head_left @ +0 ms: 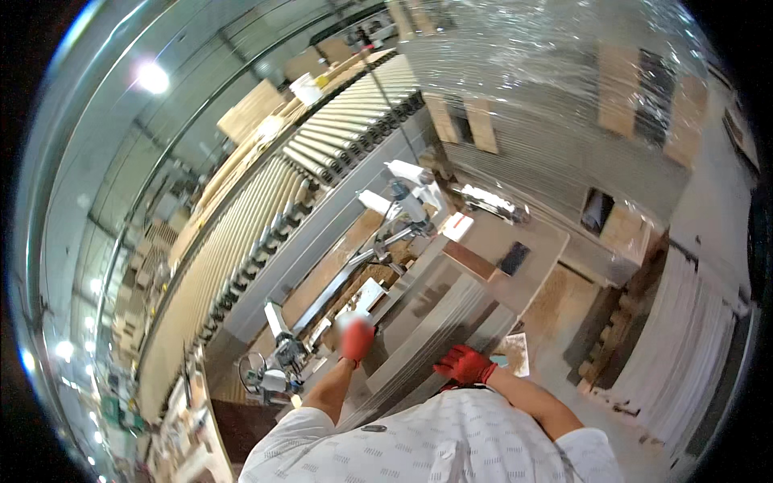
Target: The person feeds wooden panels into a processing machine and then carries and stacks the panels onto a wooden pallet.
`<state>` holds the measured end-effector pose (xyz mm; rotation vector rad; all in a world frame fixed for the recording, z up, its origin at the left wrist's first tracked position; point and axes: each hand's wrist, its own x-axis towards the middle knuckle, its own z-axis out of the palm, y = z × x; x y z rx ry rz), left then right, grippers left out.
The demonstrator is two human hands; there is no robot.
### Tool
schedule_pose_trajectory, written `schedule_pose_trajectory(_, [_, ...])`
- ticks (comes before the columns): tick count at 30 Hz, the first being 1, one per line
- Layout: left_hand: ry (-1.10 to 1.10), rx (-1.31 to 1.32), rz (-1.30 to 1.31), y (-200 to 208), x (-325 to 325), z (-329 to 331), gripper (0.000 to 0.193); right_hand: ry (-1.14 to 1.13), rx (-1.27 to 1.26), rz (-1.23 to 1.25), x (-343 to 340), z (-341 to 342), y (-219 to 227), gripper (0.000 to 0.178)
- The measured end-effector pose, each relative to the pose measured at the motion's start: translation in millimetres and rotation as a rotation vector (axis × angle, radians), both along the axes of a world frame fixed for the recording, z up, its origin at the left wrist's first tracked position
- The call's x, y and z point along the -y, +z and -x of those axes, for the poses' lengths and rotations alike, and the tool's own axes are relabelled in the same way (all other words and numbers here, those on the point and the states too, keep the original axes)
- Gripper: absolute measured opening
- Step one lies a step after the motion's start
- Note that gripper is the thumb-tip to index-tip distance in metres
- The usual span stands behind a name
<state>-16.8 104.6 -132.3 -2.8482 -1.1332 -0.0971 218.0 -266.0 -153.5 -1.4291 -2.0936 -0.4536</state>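
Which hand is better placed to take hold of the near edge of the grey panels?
Probably the right hand: its red glove lies flat on the near edge of the stacked grey panels. The left hand is raised beside the stack, blurred, nearer the metal machine.

Metal clamp arm (378, 253) blocks leftward; the panel stack (451, 310) (top bare) lies open.

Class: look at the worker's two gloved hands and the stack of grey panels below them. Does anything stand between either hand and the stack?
Nothing visible does. The right hand rests on the stack near its close end. The left hand, blurred, is just above its left edge; touching or not cannot be told.
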Motion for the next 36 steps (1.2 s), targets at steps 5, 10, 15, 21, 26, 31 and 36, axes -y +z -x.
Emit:
schedule_pose_trajectory(5, [-0.154,0.068,0.003,-14.5,-20.5,-5.7,0.049,-0.056,0.056,0.017,2.8,-11.0,4.9,0.041])
schedule_pose_trajectory(10, [-0.25,0.317,-0.117,-25.4,-18.4,-4.4,0.047,-0.025,0.008,-0.014,4.9,-13.9,1.5,0.042])
schedule_pose_trajectory(15, [-0.076,0.011,0.114,-9.1,-17.5,-7.3,0.047,-0.028,0.036,0.051,4.8,-15.1,-3.2,0.045])
schedule_pose_trajectory(21, [-0.231,0.211,0.02,4.5,-8.9,-2.1,0.044,-0.036,0.018,0.001,2.3,-12.5,-14.4,0.046])
schedule_pose_trajectory(26, [-0.179,0.211,0.279,16.0,6.3,4.2,0.053,0.031,-0.023,0.046,-0.5,-10.3,-5.8,0.055])
schedule_pose_trajectory(31, [-0.256,0.278,0.288,83.1,61.7,-67.6,0.074,-0.034,0.049,0.084,9.2,-17.0,-12.6,0.065])
schedule_pose_trajectory(36, [-0.179,0.328,0.303,201.8,130.9,-76.3,0.065,-0.014,-0.023,0.164,9.3,-16.1,1.3,0.072])
